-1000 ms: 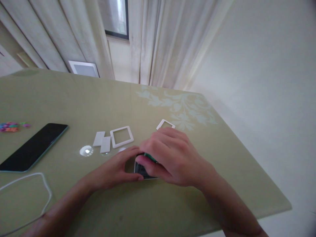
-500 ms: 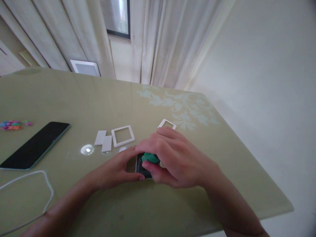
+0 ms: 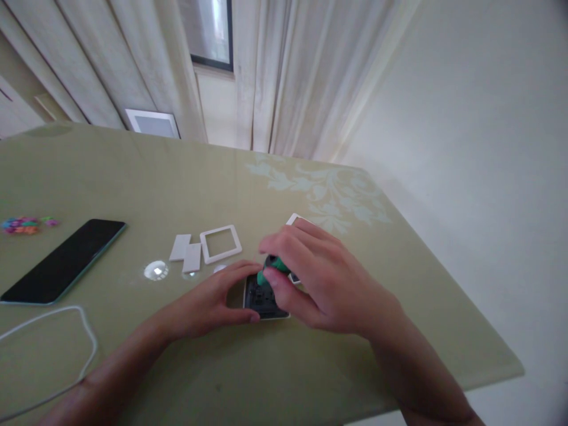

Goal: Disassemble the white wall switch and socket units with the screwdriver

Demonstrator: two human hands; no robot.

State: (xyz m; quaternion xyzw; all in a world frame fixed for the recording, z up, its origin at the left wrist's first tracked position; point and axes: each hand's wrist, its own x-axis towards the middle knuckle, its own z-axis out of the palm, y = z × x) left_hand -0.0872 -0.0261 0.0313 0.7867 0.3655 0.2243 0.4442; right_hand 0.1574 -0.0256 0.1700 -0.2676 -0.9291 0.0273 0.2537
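Note:
A dark square wall switch module with a pale rim (image 3: 266, 303) lies on the table. My left hand (image 3: 213, 302) grips it from the left, thumb at the near edge and fingers at the far edge. My right hand (image 3: 315, 278) is closed around a green-and-black handle, which looks like a screwdriver (image 3: 276, 264), held tilted over the module's far part. The driver's tip is too small to make out. My right fingers hide part of the module's right side. Behind that hand, a white frame (image 3: 293, 218) shows only partly.
Left of the module lie a white square frame (image 3: 205, 249) and two small white plates (image 3: 192, 258). Farther left are a black-screened phone (image 3: 66, 260), a white cable (image 3: 89, 334) and a small colourful pile (image 3: 24, 225). The table's right edge slopes down beside a wall.
My right hand has shifted and turned, tilting the screwdriver and uncovering more of the module. My left hand stays on the module.

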